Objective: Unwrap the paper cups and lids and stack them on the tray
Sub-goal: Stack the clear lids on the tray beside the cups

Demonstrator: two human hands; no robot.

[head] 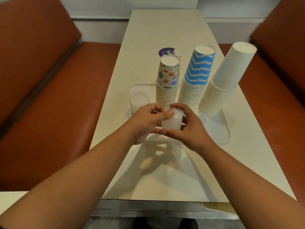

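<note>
Both hands, left hand [145, 119] and right hand [186, 128], gripping lids [171, 120] above tray [226, 139]; risking slippery lids spilling, nudging cups [166, 90] over.

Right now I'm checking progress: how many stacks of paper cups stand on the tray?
3, side by side: patterned stack on the left, blue zigzag stack in the middle, plain white stack leaning on the right.

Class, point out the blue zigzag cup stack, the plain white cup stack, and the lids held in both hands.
blue zigzag cup stack [198, 70], head view, top cup's side
plain white cup stack [229, 70], head view, top cup's side
lids [171, 121], head view, ribbed edges
</note>
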